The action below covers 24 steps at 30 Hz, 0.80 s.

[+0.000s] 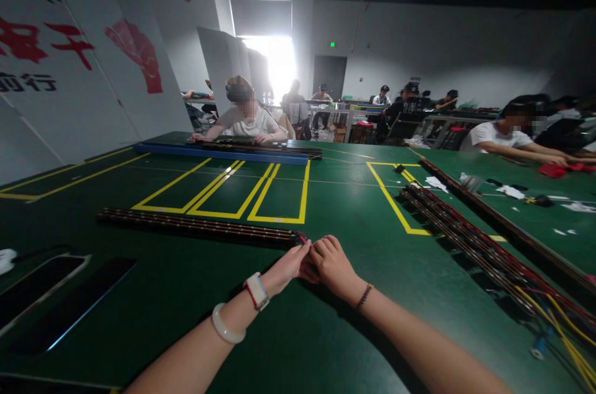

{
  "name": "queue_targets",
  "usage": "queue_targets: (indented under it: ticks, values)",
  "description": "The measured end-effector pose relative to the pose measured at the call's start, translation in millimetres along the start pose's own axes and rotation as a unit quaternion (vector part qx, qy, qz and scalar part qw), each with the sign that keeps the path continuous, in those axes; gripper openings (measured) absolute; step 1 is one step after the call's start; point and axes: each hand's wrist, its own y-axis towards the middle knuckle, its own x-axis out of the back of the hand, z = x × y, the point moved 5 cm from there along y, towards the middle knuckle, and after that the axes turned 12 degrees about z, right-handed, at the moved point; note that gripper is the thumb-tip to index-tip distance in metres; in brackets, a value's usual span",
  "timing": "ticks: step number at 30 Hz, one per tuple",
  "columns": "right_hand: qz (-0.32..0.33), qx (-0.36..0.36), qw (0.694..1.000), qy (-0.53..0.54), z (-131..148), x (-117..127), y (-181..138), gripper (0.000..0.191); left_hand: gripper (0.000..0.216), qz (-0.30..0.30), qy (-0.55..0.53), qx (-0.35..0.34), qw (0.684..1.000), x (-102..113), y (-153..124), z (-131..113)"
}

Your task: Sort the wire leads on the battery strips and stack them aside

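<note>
Two bare hands of mine meet over the green bench (298, 344), just at the right end of a dark strip bundle (200, 228) that lies flat across it, coppery lines running along its length. A short red wire (302, 237) comes out of that end and runs in at my left hand (289, 264), whose fingers are bent together; my right hand (334, 265) curls in against it, the two touching. My knuckles hide what is between them, so I cannot tell how tightly either one grips

I wear a smartwatch (256, 291) and a pale bangle (228, 324) on the left wrist, and a beaded bracelet (365, 296) on the right

On the wall at left I can read the red character 干 (72, 46), with another red one beside it that I cannot make out, and below, in black, 前行 (44, 82), plus a red fist (135, 53). The green sign (332, 44) at the back is too small to read

Yellow tape (274, 219) marks out boxes beyond my bundle. Past them a person (246, 118) sits behind a blue tray (223, 154). To my right lies a thicker wire bundle (470, 245) ending in yellow wires (565, 326); to my left, a dark phone (93, 298), with no brand that I can see
</note>
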Motion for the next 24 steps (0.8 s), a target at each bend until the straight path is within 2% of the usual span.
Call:
queue_targets:
  ticks: [4,8,12,15,20,24]
  values:
    - [0.011,0.009,0.998,-0.053,8,0,0,0.03,0.047,-0.047,0.034,-0.003,0.998,9,2,4]
    - [0.027,0.016,0.997,-0.073,15,10,0,0.031,0.047,-0.046,0.017,-0.002,0.999,12,4,6]
    - [0.049,-0.019,0.999,-0.015,12,30,2,0.027,0.046,-0.051,0.0,0.0,0.999,14,5,8]
    - [0.077,-0.061,0.994,0.038,5,39,3,0.024,0.049,-0.054,0.041,0.004,0.998,13,4,7]
    - [0.148,-0.098,0.979,0.096,0,30,4,0.029,0.053,-0.046,0.128,-0.003,0.991,10,1,4]
    - [0.16,-0.099,0.975,0.116,0,26,6,0.03,0.054,-0.056,0.132,-0.014,0.99,11,1,4]
